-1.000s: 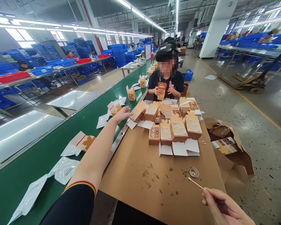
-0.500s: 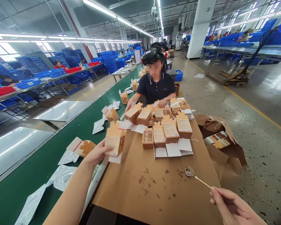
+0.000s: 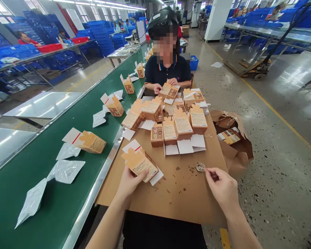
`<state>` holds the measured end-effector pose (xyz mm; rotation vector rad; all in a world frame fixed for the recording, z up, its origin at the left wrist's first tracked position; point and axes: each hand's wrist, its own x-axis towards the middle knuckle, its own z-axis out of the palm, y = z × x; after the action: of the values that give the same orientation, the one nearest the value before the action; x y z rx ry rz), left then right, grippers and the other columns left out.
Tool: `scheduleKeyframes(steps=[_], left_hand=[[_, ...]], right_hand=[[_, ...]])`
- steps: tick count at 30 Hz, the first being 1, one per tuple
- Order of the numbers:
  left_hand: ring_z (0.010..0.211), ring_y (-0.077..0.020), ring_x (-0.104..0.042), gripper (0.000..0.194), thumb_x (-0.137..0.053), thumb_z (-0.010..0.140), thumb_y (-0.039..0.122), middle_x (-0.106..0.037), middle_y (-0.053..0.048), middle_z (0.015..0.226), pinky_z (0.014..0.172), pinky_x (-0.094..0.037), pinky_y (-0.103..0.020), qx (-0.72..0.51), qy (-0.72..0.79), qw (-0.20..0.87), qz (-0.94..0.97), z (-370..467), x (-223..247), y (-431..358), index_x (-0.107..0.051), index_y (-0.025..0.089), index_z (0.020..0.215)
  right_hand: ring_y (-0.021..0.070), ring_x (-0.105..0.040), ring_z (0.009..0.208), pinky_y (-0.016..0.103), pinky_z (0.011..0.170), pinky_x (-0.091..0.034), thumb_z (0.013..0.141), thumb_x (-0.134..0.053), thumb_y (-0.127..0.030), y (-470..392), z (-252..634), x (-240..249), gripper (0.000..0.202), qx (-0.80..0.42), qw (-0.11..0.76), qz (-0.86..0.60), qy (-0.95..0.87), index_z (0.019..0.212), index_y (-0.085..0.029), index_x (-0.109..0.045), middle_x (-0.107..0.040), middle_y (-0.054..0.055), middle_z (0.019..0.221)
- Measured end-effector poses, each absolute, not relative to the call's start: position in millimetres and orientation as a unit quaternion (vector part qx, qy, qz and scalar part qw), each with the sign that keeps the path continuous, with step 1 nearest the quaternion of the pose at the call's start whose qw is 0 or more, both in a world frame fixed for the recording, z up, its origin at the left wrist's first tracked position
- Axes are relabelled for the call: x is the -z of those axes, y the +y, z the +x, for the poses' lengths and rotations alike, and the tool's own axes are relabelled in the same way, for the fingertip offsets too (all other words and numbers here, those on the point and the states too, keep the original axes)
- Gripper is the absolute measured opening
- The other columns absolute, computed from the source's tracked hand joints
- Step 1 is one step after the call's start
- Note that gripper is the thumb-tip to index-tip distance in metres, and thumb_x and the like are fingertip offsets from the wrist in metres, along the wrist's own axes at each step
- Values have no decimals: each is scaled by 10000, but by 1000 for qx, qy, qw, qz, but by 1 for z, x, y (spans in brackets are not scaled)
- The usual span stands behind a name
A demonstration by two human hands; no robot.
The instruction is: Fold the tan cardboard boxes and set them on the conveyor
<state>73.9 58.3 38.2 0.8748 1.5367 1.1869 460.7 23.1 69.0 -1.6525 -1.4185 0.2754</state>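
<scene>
My left hand (image 3: 131, 181) is closed around a printed brown carton (image 3: 142, 164), its flaps open at both ends, just above the table's near left part. Between the fingertips of my right hand (image 3: 223, 188) is a thin cotton swab (image 3: 206, 169). The swab's tip reaches into a small round metal dish (image 3: 200, 167) on the brown table covering (image 3: 155, 197). Dark specks and stains lie beside the dish. Further back stand several similar cartons (image 3: 182, 124) with white flaps folded out toward me.
A green conveyor belt (image 3: 54, 193) along the left carries open cartons (image 3: 94, 142) and silver pouches (image 3: 66, 171). Opposite me a person (image 3: 168, 69) handles a carton. Right of the table is a large brown paper bag (image 3: 245, 147) with flat cartons inside. Spare swabs (image 3: 207, 136) lie near the right edge.
My left hand has brought the carton rightward over the table. My right hand has moved the swab forward and left into the dish. The person opposite now holds a carton with both hands.
</scene>
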Motion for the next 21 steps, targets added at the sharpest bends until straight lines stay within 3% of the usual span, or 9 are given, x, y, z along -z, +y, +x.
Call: scheduleKeyframes(steps=[5, 10, 15, 21], left_hand=[[1272, -420, -876, 933, -1085, 650, 730, -884, -151, 1345, 1108, -717, -578, -500, 626, 457, 386, 87, -32, 53, -717, 265, 1372], [1285, -419, -870, 813, -1085, 709, 628, -892, -144, 1339, 1108, -717, -574, -478, 625, 470, 400, 92, -58, 51, -752, 266, 1355], [1226, -392, -877, 778, -1093, 680, 587, -895, -128, 1254, 1105, -706, -556, -482, 618, 465, 411, 95, -59, 53, -728, 250, 1278], [1290, -400, -863, 781, -1079, 709, 574, -876, -134, 1317, 1118, -703, -554, -480, 618, 455, 426, 99, -56, 48, -705, 263, 1320]], right_hand=[[241, -793, 631, 358, 683, -690, 1106, -810, -712, 6, 445, -75, 507, -106, 506, -665, -539, 912, -259, -929, -874, 93, 795], [208, -776, 608, 305, 635, -676, 1135, -798, -499, 0, 369, -71, 364, -285, 507, -551, -598, 873, -272, -909, -836, 46, 738], [184, -742, 596, 277, 613, -641, 1120, -767, -444, 13, 318, -53, 368, -330, 485, -518, -623, 806, -270, -848, -812, 26, 714], [187, -756, 601, 269, 597, -634, 1115, -739, -405, 18, 322, -46, 343, -323, 490, -519, -621, 823, -267, -857, -820, 36, 730]])
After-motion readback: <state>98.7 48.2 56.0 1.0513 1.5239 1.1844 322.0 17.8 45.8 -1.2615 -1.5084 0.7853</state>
